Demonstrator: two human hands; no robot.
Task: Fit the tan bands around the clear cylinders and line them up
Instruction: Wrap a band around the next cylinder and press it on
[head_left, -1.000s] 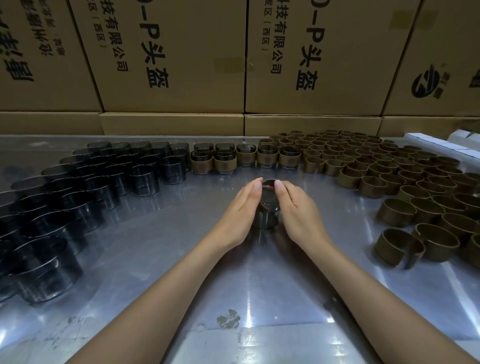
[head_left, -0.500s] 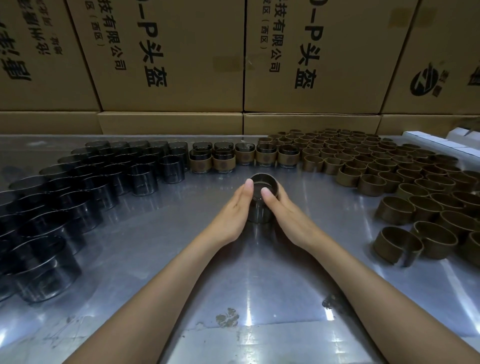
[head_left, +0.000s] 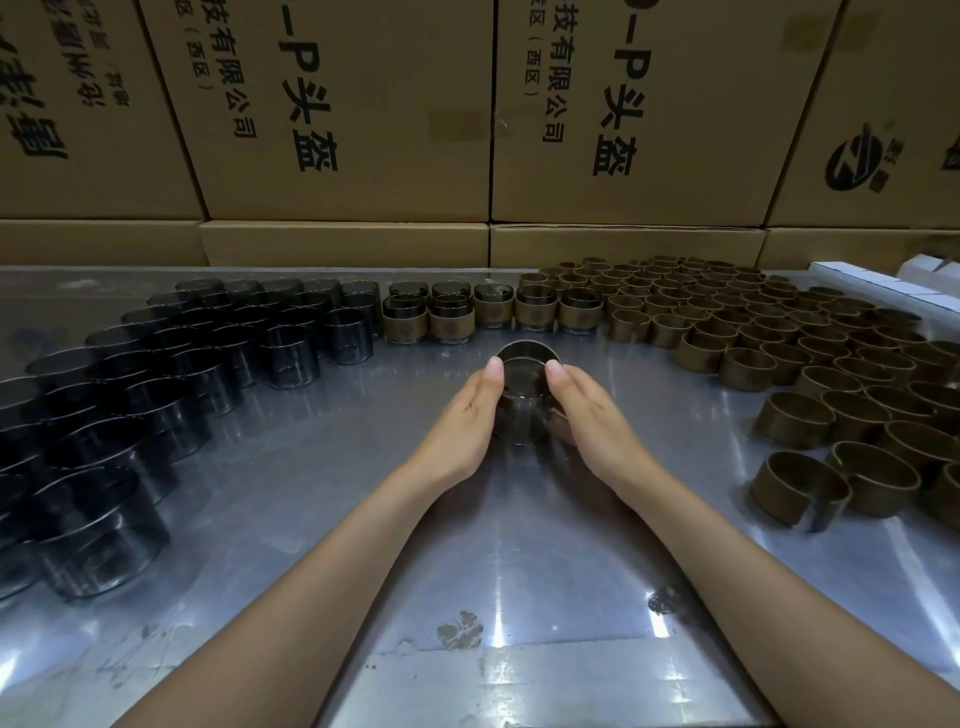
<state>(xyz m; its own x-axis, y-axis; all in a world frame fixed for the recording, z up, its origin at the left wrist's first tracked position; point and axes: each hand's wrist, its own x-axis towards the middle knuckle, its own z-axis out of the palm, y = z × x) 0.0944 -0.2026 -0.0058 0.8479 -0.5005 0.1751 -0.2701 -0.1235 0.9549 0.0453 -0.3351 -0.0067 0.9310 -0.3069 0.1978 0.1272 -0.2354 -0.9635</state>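
Note:
A clear cylinder (head_left: 525, 387) stands on the metal table (head_left: 363, 519) at the centre. My left hand (head_left: 465, 415) and my right hand (head_left: 587, 415) cup it from both sides, thumbs on its near rim and fingers wrapped behind it. Whether a tan band sits around it is hidden by the palms. Several bare clear cylinders (head_left: 182, 374) crowd the left side. Loose tan bands (head_left: 779, 343) fill the right side. A row of banded cylinders (head_left: 493, 312) stands at the back centre.
Stacked cardboard boxes (head_left: 467, 130) form a wall along the table's far edge. White boxes (head_left: 883, 283) lie at the far right. Bare table lies between the piles and in front of my forearms.
Both hands have slid the cylinder away from me toward the row of banded ones. My thumbs have moved apart onto its rim.

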